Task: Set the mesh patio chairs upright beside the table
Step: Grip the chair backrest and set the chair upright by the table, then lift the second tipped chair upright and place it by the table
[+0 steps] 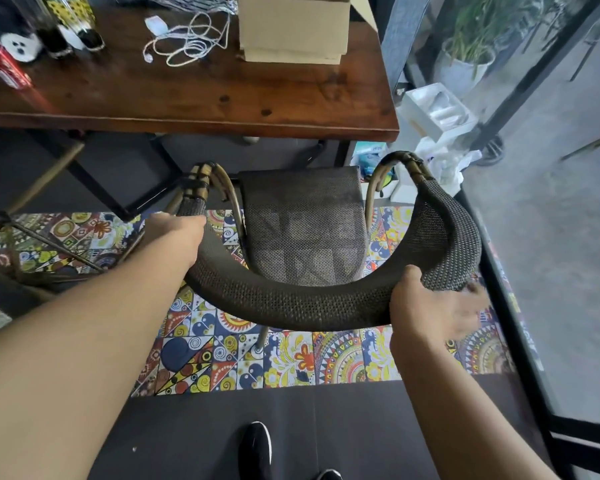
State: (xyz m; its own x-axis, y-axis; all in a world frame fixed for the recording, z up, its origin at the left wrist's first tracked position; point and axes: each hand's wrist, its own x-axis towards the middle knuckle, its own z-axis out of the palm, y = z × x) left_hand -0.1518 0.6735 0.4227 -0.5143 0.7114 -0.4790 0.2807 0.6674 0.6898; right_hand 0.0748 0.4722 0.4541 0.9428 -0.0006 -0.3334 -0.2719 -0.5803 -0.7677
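Cardboard box (293, 27) on wooden table (194, 95)

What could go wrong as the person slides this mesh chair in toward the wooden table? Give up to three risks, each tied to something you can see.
1. The chair has raised armrest ends close to the table edge; pushed further, they may knock it.
2. The right hand grips the backrest near the glass panel; swinging the chair could strike it.
3. Another chair frame lies beside the left hand; legs might tangle.
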